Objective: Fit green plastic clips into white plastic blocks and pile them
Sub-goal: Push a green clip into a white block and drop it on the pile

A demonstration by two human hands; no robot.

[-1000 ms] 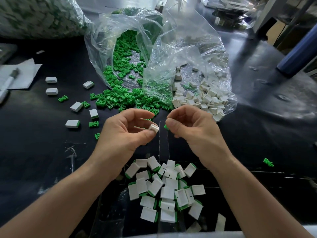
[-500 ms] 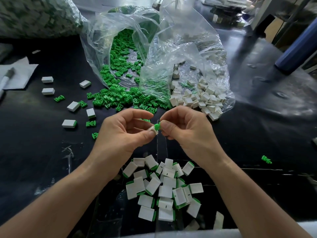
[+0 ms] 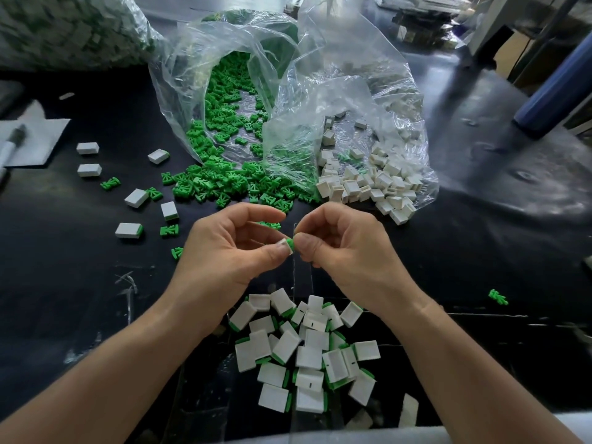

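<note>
Head view shows us both hands raised just above the dark counter (image 3: 64, 283), meeting in the middle. Our left hand (image 3: 224, 251) pinches a small white block (image 3: 285, 244) between thumb and forefinger, the other fingers curled. Our right hand (image 3: 346, 251) pinches a green clip (image 3: 291, 242) between thumb and forefinger, and the clip touches the end of the block; how far it sits in we cannot tell. Below our wrists, at the near edge, lies a loose pile of fitted blocks (image 3: 307, 350), white with green edges showing. Beyond the hands a clear bag (image 3: 173, 100) spills green clips onto the counter, and just to its right a second clear bag (image 3: 336, 100) holds bare white blocks. To the left, single blocks (image 3: 128, 230) and clips lie scattered near a sheet of paper (image 3: 41, 139) with a marker (image 3: 14, 141) on it. One stray clip (image 3: 497, 297) lies far right
</note>
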